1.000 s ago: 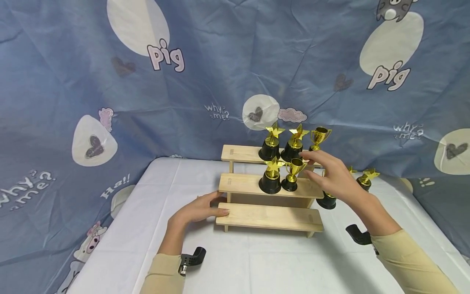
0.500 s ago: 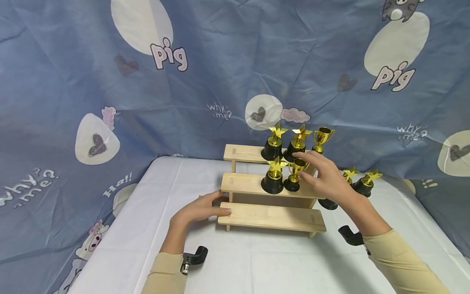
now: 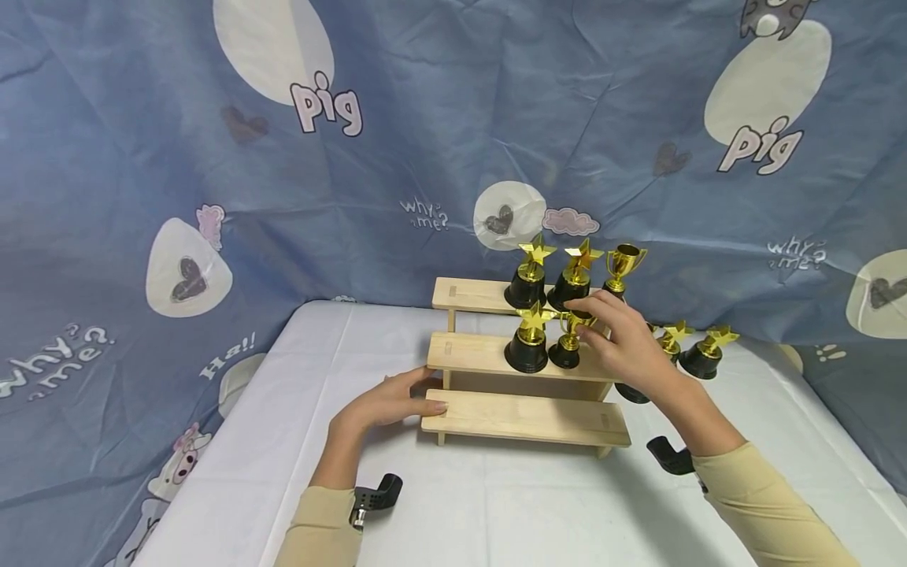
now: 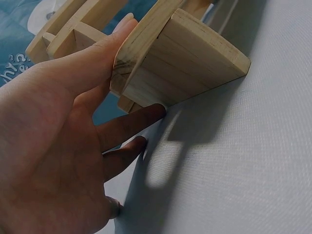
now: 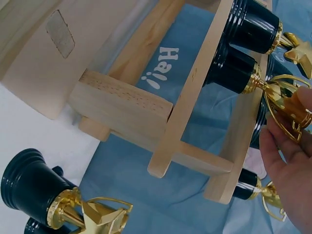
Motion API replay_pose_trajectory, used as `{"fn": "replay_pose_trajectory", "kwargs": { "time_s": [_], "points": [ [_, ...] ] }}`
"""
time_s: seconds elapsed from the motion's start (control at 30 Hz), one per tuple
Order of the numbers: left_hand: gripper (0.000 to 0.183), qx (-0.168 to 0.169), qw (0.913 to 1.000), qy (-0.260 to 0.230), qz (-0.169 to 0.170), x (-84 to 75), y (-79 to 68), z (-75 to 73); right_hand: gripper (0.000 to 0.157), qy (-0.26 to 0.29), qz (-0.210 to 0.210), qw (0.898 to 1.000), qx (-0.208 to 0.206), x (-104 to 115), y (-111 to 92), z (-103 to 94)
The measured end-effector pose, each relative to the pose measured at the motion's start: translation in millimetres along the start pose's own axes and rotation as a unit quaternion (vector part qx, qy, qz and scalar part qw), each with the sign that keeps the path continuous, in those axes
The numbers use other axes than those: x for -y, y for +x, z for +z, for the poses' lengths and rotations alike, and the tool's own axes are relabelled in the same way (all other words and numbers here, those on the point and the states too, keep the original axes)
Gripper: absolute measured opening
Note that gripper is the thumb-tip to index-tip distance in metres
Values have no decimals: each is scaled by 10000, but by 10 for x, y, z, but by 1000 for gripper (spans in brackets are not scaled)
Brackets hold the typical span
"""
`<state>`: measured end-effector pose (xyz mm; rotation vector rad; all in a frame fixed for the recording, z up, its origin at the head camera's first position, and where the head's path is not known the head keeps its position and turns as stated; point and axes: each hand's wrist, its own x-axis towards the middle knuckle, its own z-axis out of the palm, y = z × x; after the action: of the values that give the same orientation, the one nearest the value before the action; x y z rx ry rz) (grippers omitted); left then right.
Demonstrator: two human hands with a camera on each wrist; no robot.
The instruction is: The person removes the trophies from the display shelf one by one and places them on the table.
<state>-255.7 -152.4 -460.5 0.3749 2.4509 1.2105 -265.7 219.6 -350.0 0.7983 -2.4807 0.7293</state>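
A three-step wooden stand (image 3: 520, 413) rests on the white-covered table. My left hand (image 3: 386, 403) grips its left end at the lowest step. In the left wrist view the thumb lies over the board's edge and the fingertips (image 4: 157, 111) reach below, near the cloth. My right hand (image 3: 631, 342) pinches the bowl of a small gold cup trophy (image 5: 231, 73) with a black base, which stands upright on the middle step. Beside it on the left is a gold star trophy (image 3: 527, 350). The right-hand fingers partly cover the cup's bowl.
Two star trophies (image 3: 526, 290) (image 3: 569, 290) and a cup trophy (image 3: 625, 264) line the top step. Several more trophies, one a star trophy (image 3: 701, 360), stand on the table right of the stand. A blue printed cloth (image 3: 354, 197) hangs behind.
My right hand has moved slightly left and its fingers have closed in on the cup trophy's bowl. My left hand keeps its hold on the stand. The head view has shifted slightly.
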Motion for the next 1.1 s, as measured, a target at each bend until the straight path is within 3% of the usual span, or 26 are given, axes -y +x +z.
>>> {"fn": "replay_pose_trajectory", "kwargs": {
  "time_s": [0.67,1.1],
  "points": [
    [85,-26,10000,12,-73,-17,6,28,38,-345,441,9984,-21,-139,-189,-194],
    [85,-48,10000,51,-30,-10,-10,5,37,-400,302,9986,-188,-203,-241,-314]
  ]
}}
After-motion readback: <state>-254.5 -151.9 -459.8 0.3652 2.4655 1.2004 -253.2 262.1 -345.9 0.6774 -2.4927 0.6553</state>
